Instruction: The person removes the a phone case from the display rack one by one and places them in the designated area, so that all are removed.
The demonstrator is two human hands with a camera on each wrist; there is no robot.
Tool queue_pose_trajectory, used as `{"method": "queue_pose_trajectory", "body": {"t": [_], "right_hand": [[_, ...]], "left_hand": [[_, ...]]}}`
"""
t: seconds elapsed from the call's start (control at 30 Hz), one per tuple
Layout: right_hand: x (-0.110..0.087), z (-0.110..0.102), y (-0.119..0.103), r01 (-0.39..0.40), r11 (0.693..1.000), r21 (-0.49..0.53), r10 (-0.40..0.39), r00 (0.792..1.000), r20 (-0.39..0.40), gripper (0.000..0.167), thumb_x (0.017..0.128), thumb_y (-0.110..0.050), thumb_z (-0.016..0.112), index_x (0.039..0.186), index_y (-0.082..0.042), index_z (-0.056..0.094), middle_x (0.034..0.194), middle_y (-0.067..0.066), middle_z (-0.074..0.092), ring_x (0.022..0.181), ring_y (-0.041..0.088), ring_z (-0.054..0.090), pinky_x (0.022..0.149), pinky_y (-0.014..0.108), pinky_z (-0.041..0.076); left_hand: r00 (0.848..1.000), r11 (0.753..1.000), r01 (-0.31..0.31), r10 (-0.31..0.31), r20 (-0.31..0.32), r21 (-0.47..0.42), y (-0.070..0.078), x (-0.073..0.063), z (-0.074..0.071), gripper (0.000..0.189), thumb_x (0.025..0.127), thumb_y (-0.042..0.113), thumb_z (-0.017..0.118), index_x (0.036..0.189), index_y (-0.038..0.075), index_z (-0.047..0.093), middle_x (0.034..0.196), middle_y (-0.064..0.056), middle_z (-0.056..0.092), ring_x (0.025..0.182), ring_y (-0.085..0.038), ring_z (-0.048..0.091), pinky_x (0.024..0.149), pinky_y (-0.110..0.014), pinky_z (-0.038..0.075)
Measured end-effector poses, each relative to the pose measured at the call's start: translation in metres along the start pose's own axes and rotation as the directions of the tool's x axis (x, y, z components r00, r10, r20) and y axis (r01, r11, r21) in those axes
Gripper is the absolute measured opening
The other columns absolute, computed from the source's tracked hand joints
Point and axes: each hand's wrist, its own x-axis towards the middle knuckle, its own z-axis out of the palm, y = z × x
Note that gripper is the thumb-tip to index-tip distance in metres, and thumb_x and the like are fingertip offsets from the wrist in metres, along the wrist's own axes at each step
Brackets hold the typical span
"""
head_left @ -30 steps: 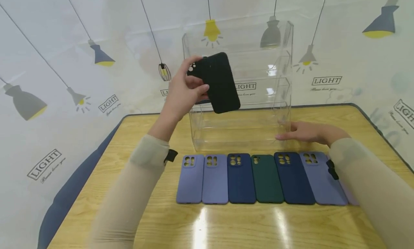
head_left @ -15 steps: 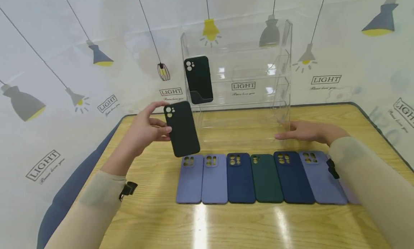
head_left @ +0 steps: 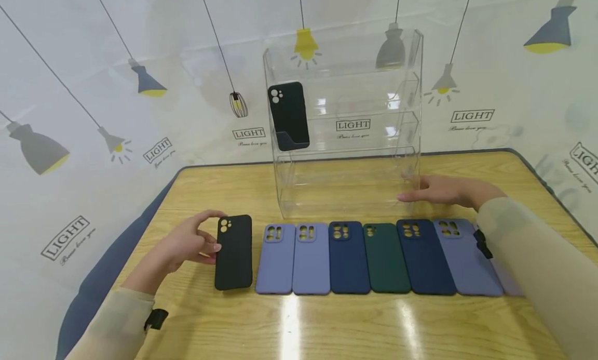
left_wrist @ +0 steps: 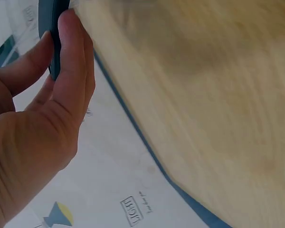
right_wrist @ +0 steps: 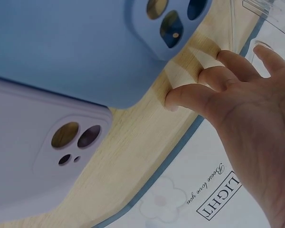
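On the left of the table, my left hand (head_left: pixel 196 241) pinches a black phone case (head_left: pixel 234 253) by its left side. In the left wrist view the thumb and fingers hold this case (left_wrist: pixel 50 28) edge-on. A clear tiered display rack (head_left: pixel 345 194) stands at the back, with another black phone case (head_left: pixel 289 116) upright in its left part. My right hand (head_left: pixel 444 189) grips the rack's lower right side, thumb nearer and fingers seen behind the clear plastic. The right wrist view shows that hand (right_wrist: pixel 247 95) with bent fingers beside the rack.
Right of the held case lies a row of phone cases: two lilac (head_left: pixel 275 261), two navy (head_left: pixel 349 261), one green (head_left: pixel 386 261), then a lilac-blue one (head_left: pixel 469 261) and a pale purple one partly under the right sleeve (head_left: pixel 528 256). A printed wall (head_left: pixel 210 64) stands behind the table.
My left hand has come down from the rack to the table's left with the black case, leaving the other black case in the rack. The right hand stays at the rack.
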Motion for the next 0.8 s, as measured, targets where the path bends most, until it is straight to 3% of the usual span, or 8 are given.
{"method": "queue_pose_trajectory", "body": {"t": [0.2, 0.53, 0.63, 0.8], "right_hand": [[0.0, 0.001, 0.002, -0.011, 1.0, 0.003, 0.011, 1.0, 0.0, 0.109, 0.1, -0.073, 0.054, 0.173, -0.014, -0.001, 0.176, 0.033, 0.002, 0.159, 0.06, 0.007, 0.122, 0.08, 0.023], [0.002, 0.005, 0.005, 0.005, 1.0, 0.023, -0.005, 1.0, 0.005, 0.107, 0.1, -0.072, 0.055, 0.173, -0.016, 0.0, 0.177, 0.03, 0.002, 0.16, 0.059, 0.007, 0.123, 0.078, 0.024], [0.003, 0.003, 0.003, 0.003, 1.0, 0.014, -0.003, 1.0, -0.011, 0.107, 0.1, -0.074, 0.055, 0.173, -0.018, 0.001, 0.177, 0.029, 0.004, 0.16, 0.059, 0.006, 0.123, 0.079, 0.022], [0.001, 0.001, 0.002, -0.001, 1.0, 0.004, 0.001, 1.0, -0.02, 0.106, 0.1, -0.074, 0.055, 0.173, -0.018, 0.002, 0.177, 0.03, 0.005, 0.16, 0.059, 0.008, 0.123, 0.08, 0.023]], "left_hand": [[0.998, 0.999, 0.04, -0.04, 0.048, 0.006, -0.017, 0.009, 0.006, 0.072, 0.1, -0.007, 0.064, 0.162, 0.016, 0.038, 0.094, -0.013, 0.067, 0.08, -0.022, 0.066, 0.08, -0.045, 0.068], [0.996, 0.998, 0.046, -0.049, 0.077, 0.05, -0.016, 0.015, 0.016, 0.077, 0.098, -0.005, 0.068, 0.165, 0.012, 0.035, 0.082, -0.011, 0.066, 0.071, -0.021, 0.064, 0.074, -0.042, 0.068], [0.995, 0.998, 0.05, -0.054, 0.08, 0.048, -0.016, 0.018, 0.015, 0.078, 0.098, -0.003, 0.068, 0.166, 0.013, 0.036, 0.084, -0.012, 0.069, 0.071, -0.021, 0.065, 0.073, -0.041, 0.068], [0.995, 0.997, 0.043, -0.049, 0.087, 0.069, -0.017, 0.021, 0.014, 0.078, 0.098, -0.002, 0.068, 0.167, 0.013, 0.035, 0.104, -0.018, 0.075, 0.078, -0.022, 0.069, 0.075, -0.042, 0.068]]}}
